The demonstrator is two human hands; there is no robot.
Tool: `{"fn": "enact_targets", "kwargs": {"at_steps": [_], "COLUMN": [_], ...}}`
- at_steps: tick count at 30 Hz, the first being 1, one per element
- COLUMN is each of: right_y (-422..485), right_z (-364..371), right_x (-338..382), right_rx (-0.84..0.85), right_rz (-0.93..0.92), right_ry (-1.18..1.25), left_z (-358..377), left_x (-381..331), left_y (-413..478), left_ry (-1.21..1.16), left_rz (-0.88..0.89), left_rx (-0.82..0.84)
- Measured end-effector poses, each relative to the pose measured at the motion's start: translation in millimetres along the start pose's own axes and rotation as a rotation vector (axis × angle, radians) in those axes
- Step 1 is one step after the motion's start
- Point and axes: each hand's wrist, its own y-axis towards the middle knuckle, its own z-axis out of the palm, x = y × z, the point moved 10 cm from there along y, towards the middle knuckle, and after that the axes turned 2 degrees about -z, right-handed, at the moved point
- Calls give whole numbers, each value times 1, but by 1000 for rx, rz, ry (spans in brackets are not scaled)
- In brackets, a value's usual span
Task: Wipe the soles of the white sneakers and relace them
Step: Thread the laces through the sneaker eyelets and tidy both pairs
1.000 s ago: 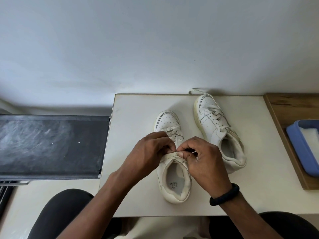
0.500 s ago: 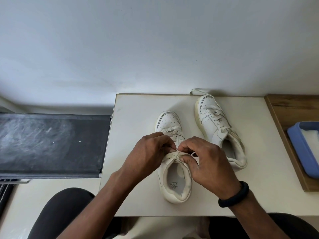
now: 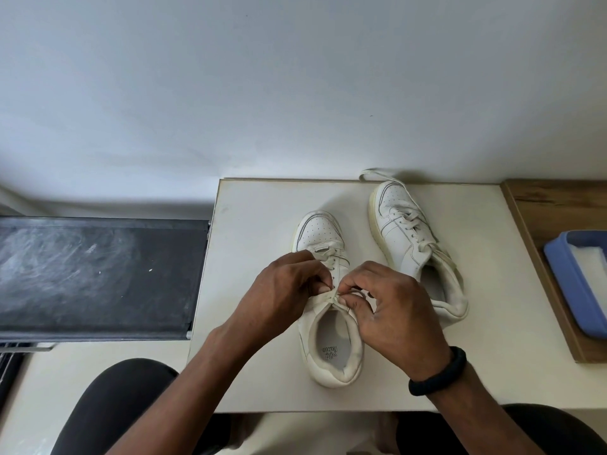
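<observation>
Head view: a white sneaker (image 3: 331, 376) stands upright on the pale table (image 3: 256, 224), with its toe towards the wall and its heel opening towards the person. Both hands meet over its top eyelets. The left hand (image 3: 289, 290) has its fingers curled and pinches the lace (image 3: 323, 295) at the collar's left edge. The right hand (image 3: 394, 310), with a black wristband (image 3: 438, 372) on its wrist, pinches the same lace between thumb and forefinger just right of the left hand. The knuckles hide which eyelet the lace passes through.

Right of this sneaker and a little farther back lies the second sneaker (image 3: 404, 244). It is laced and tilted onto its side, with its pale sole edge turned towards the first sneaker; the two stand apart. A loose lace end (image 3: 371, 174) trails past its toe at the far table edge.

Well to the right of the sneaker, on a wooden surface (image 3: 551, 208), sits a blue tray (image 3: 568, 284). It holds something flat and white (image 3: 591, 257), though what it is cannot be told. Left of the sneaker, beyond the table, lies a dark scuffed panel (image 3: 98, 277).
</observation>
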Motion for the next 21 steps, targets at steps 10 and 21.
{"fn": "enact_targets", "kwargs": {"at_steps": [10,21], "right_y": [-2,-4], "right_z": [7,1], "right_x": [5,12], "right_rx": [13,-32], "right_rz": [4,6], "right_ry": [-54,-138], "left_z": [0,-5], "left_x": [13,10], "left_y": [0,-2], "left_ry": [-9,62], "left_rz": [-92,-127], "left_rx": [-23,18]}}
